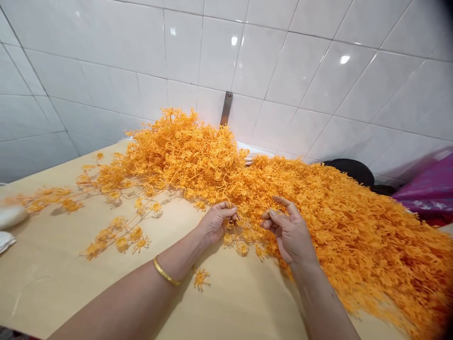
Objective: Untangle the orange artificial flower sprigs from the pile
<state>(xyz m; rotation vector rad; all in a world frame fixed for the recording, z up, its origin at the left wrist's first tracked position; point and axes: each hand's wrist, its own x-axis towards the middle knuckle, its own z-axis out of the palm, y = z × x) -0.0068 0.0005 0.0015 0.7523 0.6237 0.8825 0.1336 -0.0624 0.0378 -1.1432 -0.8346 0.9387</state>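
Observation:
A large heap of orange artificial flower sprigs [191, 156] spreads from the middle to the right. My left hand [216, 221], with a gold bangle [165, 272] on its wrist, pinches the thin stem of an orange sprig [242, 246] at the heap's front edge. Just right of it, my right hand [292, 231] is raised in front of the heap, thumb near the curled fingers and index finger extended; whether something small is between its fingertips cannot be made out. A separate sprig [120, 238] lies to the left, and a single flower [201, 279] lies beside the left forearm.
The tan table [88, 297] meets a white tiled wall [141, 56] with a metal strip [227, 108] on it. Behind the heap at right are a black round object [350, 171] and purple material [428, 184]. A whitish object [12, 216] sits at far left.

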